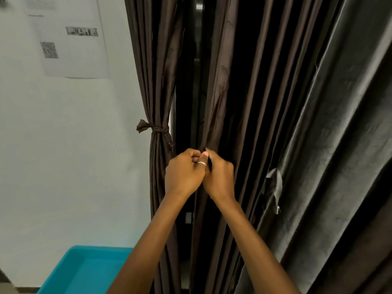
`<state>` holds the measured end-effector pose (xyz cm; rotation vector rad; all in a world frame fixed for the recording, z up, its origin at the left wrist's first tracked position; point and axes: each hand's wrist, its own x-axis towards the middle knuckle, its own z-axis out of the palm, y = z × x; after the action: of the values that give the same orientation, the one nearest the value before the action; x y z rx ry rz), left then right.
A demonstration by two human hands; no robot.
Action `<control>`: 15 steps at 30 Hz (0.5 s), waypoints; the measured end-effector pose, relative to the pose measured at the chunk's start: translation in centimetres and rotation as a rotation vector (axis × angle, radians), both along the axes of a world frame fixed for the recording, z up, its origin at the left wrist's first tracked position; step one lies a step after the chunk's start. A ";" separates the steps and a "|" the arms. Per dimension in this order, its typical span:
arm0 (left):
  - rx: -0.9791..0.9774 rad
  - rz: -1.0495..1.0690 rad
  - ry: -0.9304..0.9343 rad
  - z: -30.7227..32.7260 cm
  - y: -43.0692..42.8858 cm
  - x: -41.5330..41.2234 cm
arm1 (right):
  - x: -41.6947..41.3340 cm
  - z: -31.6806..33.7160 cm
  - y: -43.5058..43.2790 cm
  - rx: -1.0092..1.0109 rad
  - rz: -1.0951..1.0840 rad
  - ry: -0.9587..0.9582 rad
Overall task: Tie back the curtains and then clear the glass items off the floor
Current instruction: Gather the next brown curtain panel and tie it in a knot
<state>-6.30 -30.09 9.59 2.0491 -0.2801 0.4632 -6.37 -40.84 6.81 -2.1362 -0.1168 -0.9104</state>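
Head view: left hand (183,172) and right hand (219,177) meet knuckle to knuckle, both grips pinched on a dark tie strip (209,161) at the second curtain (216,98). Its folds run vertically, rising straight above the grips. The tied curtain (158,132) hangs just left. We judge knotting comes next.

Wall (63,166): is carrying a printed sheet (72,39) (a QR code on it), lying flat against it.
Bin (84,270): is sitting low beside the wall, teal.
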 end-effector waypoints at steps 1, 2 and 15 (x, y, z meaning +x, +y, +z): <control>-0.005 0.009 -0.001 0.1 -0.1 0.0 | -0.3 0.1 -0.1 0.011 0.000 -0.010; -0.017 0.015 0.000 0.1 0.0 0.1 | -0.6 0.3 -0.2 0.018 0.002 -0.019; 0.025 -0.288 0.034 1.3 3.7 3.3 | -0.8 3.0 -0.3 0.084 0.159 0.189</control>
<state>-3.01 -26.36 10.90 1.9982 -0.5528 0.2480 -7.22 -41.17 9.79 -2.0896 -0.1471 -0.6082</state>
